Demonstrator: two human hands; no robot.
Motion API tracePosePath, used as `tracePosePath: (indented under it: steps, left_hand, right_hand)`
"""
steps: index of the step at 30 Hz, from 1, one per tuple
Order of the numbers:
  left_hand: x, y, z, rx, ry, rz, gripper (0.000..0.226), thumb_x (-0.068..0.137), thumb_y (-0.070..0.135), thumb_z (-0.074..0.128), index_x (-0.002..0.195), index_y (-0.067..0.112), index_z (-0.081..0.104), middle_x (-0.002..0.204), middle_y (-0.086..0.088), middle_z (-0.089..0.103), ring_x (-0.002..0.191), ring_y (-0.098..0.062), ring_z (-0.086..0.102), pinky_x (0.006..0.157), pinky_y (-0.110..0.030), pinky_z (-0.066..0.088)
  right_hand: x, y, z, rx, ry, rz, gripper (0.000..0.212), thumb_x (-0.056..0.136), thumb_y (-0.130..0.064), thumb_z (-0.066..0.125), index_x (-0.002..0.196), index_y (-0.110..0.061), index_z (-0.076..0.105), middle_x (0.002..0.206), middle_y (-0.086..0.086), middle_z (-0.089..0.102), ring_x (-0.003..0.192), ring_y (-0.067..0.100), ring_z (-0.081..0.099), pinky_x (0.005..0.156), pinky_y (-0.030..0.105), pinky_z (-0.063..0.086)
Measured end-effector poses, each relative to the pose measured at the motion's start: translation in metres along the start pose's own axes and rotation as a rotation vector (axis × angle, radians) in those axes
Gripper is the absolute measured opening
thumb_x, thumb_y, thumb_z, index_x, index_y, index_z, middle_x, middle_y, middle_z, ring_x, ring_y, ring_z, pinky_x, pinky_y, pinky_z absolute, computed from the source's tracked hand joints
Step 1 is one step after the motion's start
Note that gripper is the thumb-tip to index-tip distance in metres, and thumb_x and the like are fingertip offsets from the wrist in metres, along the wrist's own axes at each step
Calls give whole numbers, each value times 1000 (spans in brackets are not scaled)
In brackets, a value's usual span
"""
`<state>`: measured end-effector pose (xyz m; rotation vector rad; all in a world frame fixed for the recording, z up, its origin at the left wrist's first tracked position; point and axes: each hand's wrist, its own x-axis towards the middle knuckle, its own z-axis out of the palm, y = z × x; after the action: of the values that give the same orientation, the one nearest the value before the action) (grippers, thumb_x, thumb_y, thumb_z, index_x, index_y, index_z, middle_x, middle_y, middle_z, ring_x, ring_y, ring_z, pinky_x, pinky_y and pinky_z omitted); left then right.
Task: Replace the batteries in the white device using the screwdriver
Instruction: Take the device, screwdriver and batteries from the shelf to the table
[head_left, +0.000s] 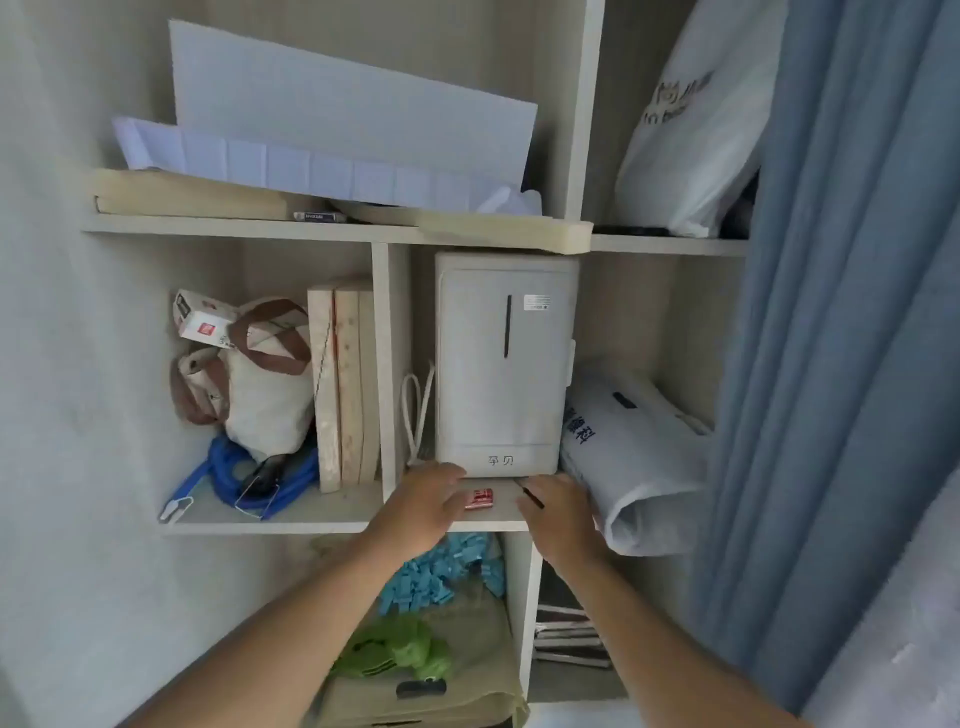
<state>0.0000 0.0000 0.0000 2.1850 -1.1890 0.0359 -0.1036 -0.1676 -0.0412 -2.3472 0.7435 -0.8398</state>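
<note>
White plastic fills the middle cubby: the white device (504, 364) stands upright on the shelf (498, 514), its front showing a dark vertical slot and two printed characters near the bottom edge. Both hands are up at that shelf, right in front of the device's base. The left hand (423, 506) lies palm down, fingers loosely curled and grasping nothing that can be seen, its fingertips just beside a small red pack (478, 498) lying on the shelf board (batteries, perhaps, though the print is too blurred to read). The right hand (558, 512) sits on the other side of the pack, with a thin dark rod (530, 494) poking out above its knuckles; whether the fingers actually grip it cannot be told from here. To the right, a white plastic bag (631, 457) slumps against the device's side. A coiled white cord (418, 415) hangs left of it.
</note>
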Motion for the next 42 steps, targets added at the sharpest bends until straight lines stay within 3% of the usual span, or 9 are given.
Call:
tracePosePath:
  steps: [2, 5, 9, 12, 17, 21, 27, 33, 42]
  left_hand:
    - [11, -1, 10, 61, -50, 21, 35, 101, 32, 50, 126, 10, 61, 125, -8, 61, 118, -21, 54, 87, -27, 36]
    - [22, -11, 28, 128, -49, 51, 39, 99, 35, 52, 134, 19, 55, 129, -3, 56, 126, -21, 49, 96, -28, 36]
    - [20, -15, 48, 213, -72, 99, 59, 103, 43, 42, 155, 19, 29, 157, -1, 36, 146, -21, 28, 119, -33, 21]
    - [15, -17, 58, 311, -41, 172, 67, 103, 49, 37, 158, 16, 19, 163, -1, 26, 151, -20, 19, 122, -31, 12]
    - [8, -20, 68, 411, 132, 336, 52, 88, 32, 72, 133, 9, 59, 129, -8, 66, 119, -23, 64, 101, -32, 52]
    - [-2, -18, 67, 432, 182, 398, 49, 67, 12, 89, 112, 12, 71, 109, -4, 75, 98, -18, 73, 85, -27, 60]
    - [-21, -21, 42, 3, 237, 154, 25, 97, 6, 58, 120, 14, 66, 113, -2, 71, 103, -10, 65, 93, -23, 52]
    - [-92, -60, -47, -669, 299, -208, 15, 94, 4, 64, 107, 6, 70, 91, -7, 72, 89, -21, 73, 81, -36, 62]
    - [-309, -187, -197, -749, 615, -443, 9, 80, 6, 70, 89, 8, 71, 85, -15, 68, 77, -22, 69, 78, -33, 62]
  right_hand:
    - [3, -1, -3, 26, 34, 0, 22, 79, -24, 60, 60, -18, 50, 66, -2, 49, 68, 15, 45, 61, 16, 26]
    - [4, -2, -3, 54, 65, 37, 54, 78, -15, 74, 51, -26, 29, 63, -9, 34, 56, 4, 32, 48, 13, 26]
    - [5, -2, 1, -13, 98, 156, 29, 84, -23, 75, 62, -10, 60, 71, -2, 47, 66, 14, 46, 53, 20, 29]
    - [4, 0, 4, -23, 134, 175, 26, 86, -21, 74, 64, -11, 63, 79, 3, 55, 73, 17, 50, 55, 19, 32]
    - [4, 3, 8, -29, 142, 182, 17, 90, -18, 69, 80, -4, 71, 94, 7, 66, 86, 21, 61, 72, 29, 46]
    - [-3, 2, 4, 25, 133, 179, 14, 91, -17, 68, 82, -7, 68, 92, 7, 64, 82, 20, 59, 70, 28, 44]
    - [-12, -22, -5, 230, 99, 228, 11, 94, -18, 63, 91, -9, 68, 83, -1, 69, 81, 22, 66, 66, 31, 49]
    - [-40, -127, 27, 633, -64, 218, 8, 90, -16, 69, 89, -11, 62, 81, 8, 75, 68, 23, 70, 62, 31, 56]
    - [-194, -317, 121, 946, -393, 38, 15, 98, -2, 51, 90, -14, 50, 77, 13, 71, 52, 22, 62, 46, 32, 51]
